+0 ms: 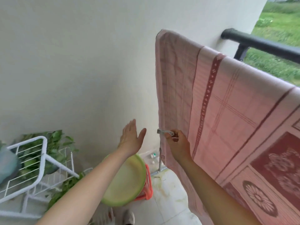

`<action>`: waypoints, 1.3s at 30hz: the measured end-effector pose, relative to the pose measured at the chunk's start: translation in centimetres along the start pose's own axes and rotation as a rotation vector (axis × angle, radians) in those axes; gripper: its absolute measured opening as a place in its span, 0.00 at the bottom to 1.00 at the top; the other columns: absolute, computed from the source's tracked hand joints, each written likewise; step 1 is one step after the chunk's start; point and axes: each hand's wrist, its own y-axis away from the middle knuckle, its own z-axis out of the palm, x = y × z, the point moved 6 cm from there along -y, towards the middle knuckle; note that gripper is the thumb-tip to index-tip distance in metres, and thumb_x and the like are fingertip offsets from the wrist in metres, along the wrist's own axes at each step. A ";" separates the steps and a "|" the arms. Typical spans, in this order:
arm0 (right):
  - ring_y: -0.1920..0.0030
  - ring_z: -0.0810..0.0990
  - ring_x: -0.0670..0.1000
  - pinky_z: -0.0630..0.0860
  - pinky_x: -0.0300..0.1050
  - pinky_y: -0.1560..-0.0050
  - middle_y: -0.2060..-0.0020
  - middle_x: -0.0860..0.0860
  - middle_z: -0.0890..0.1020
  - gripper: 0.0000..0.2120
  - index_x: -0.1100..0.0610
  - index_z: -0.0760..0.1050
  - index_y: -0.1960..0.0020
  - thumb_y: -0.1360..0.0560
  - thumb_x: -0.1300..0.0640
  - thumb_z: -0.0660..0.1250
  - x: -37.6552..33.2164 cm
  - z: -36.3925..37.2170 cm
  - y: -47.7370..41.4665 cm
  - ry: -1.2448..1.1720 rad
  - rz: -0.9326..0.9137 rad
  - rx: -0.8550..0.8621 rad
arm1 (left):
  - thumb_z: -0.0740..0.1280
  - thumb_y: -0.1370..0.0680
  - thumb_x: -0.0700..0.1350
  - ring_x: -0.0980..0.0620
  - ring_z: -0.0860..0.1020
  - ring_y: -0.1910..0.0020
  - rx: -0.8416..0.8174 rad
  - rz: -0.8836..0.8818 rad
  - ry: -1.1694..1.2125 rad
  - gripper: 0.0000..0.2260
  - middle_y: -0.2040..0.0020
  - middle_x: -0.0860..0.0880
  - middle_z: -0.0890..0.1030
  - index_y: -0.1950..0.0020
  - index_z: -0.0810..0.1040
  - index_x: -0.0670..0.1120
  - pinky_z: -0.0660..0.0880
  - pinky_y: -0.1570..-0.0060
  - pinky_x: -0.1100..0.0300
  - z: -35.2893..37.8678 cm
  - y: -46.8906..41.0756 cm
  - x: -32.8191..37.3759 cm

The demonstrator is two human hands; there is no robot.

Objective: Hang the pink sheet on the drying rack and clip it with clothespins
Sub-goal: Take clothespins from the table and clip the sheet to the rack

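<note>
The pink sheet [227, 120] with dark red patterns hangs draped over a bar that runs from upper middle down to the right; the bar itself is hidden under the cloth. My right hand [177, 144] is shut on a pale clothespin [164, 132], held at the sheet's left hanging edge. My left hand [131, 138] is open, fingers together, palm facing right, a short way left of the clothespin and not touching the sheet.
A white wall fills the left and top. A white wire rack [32, 161] stands at lower left with green plants [58, 143] behind it. A green basin [128, 181] rests on an orange stool [148, 184] below my hands. A black railing [263, 44] and grass lie at upper right.
</note>
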 end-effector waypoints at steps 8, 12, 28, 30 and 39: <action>0.60 0.79 0.33 0.73 0.26 0.57 0.57 0.43 0.82 0.18 0.51 0.78 0.41 0.28 0.50 0.77 0.4 0.6 -4.1 0.057 0.108 0.228 | 0.57 0.31 0.74 0.50 0.48 0.22 -0.350 0.147 0.517 0.52 0.20 0.47 0.46 0.22 0.37 0.45 0.50 0.24 0.48 1.7 -15.0 4.6; 0.58 0.80 0.35 0.73 0.28 0.57 0.56 0.42 0.83 0.15 0.52 0.79 0.44 0.28 0.52 0.77 -3.3 0.6 -5.9 0.113 0.077 0.295 | 0.56 0.30 0.76 0.53 0.51 0.22 -0.555 0.245 0.790 0.47 0.20 0.53 0.47 0.22 0.38 0.55 0.54 0.26 0.50 0.7 -19.4 8.9; 0.48 0.83 0.45 0.81 0.45 0.45 0.49 0.44 0.85 0.18 0.48 0.79 0.40 0.29 0.47 0.74 -22.5 1.9 -9.8 0.190 -0.130 0.234 | 0.69 0.25 0.51 0.50 0.78 0.44 -1.067 0.268 1.136 0.16 0.44 0.44 0.81 0.42 0.81 0.43 0.69 0.36 0.46 2.8 -23.5 9.3; 0.49 0.84 0.46 0.82 0.43 0.46 0.50 0.46 0.85 0.23 0.51 0.77 0.38 0.31 0.48 0.75 -24.9 2.4 -10.9 0.216 -0.206 0.227 | 0.69 0.23 0.47 0.50 0.79 0.46 -0.969 0.252 1.176 0.15 0.45 0.43 0.82 0.41 0.80 0.40 0.72 0.41 0.50 2.7 -24.0 9.0; 0.59 0.84 0.40 0.80 0.34 0.52 0.61 0.41 0.86 0.16 0.49 0.84 0.48 0.32 0.44 0.78 -34.7 6.4 -18.6 0.536 -0.458 0.194 | 0.71 0.24 0.39 0.55 0.82 0.59 -0.697 0.268 1.298 0.05 0.58 0.49 0.86 0.50 0.84 0.41 0.79 0.52 0.61 2.2 -24.9 7.9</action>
